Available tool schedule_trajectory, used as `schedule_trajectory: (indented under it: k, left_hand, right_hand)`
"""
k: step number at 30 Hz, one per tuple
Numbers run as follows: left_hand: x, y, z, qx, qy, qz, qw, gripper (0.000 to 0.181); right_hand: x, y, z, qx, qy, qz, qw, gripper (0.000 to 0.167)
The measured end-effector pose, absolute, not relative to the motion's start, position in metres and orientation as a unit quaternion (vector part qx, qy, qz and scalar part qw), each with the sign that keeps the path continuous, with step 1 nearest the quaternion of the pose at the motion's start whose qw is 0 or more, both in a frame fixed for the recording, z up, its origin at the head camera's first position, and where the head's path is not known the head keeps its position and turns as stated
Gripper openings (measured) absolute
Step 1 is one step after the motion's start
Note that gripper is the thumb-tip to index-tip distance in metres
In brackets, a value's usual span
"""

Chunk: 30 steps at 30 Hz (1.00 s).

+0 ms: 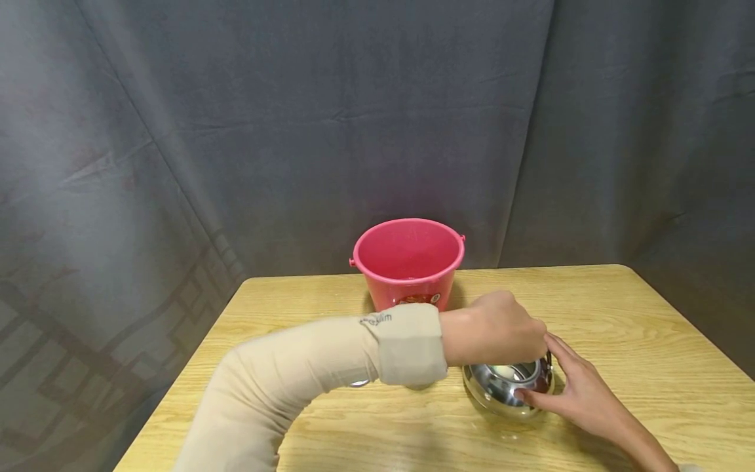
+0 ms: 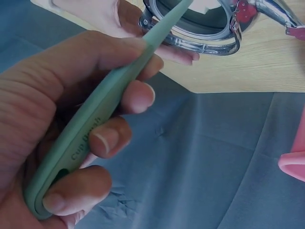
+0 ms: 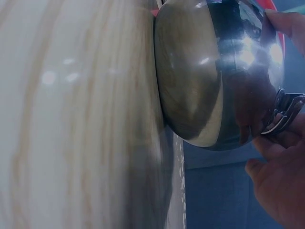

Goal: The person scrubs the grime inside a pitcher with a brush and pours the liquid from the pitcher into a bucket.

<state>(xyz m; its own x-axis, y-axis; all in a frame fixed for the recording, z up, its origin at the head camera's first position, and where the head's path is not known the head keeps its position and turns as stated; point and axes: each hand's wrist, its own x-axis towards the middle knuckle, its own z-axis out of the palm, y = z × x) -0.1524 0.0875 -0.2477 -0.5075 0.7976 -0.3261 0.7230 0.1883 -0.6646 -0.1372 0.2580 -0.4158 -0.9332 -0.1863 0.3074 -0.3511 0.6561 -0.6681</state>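
Observation:
My left hand grips a green cup brush, its fingers curled round the handle with the printed lettering. The brush slants into the open top of a shiny metal kettle, and its head is hidden or out of frame. The kettle's metal handle is folded down at the rim. My right hand holds the kettle by its side, thumb on the near wall and fingers at the far rim. In the right wrist view the kettle's round belly rests on the table.
A pink bucket stands behind my left forearm. Under the left sleeve a small shiny edge peeks out, mostly hidden. The wooden table ends at a dark grey curtain.

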Motion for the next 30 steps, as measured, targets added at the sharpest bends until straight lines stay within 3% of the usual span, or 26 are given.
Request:
schedule_trajectory:
  k: [16,30]
  left_hand:
    - [-0.146,0.084,-0.252,-0.500,-0.746,0.432,0.079,0.018]
    - [-0.144,0.075,-0.255,-0.514,-0.727,0.431,0.145,0.023]
  right_hand:
    - [-0.139,0.257,-0.417,0.153,-0.901,0.390,0.110,0.103]
    - [-0.138,0.256,-0.417,0.157,-0.902,0.382,0.124,0.102]
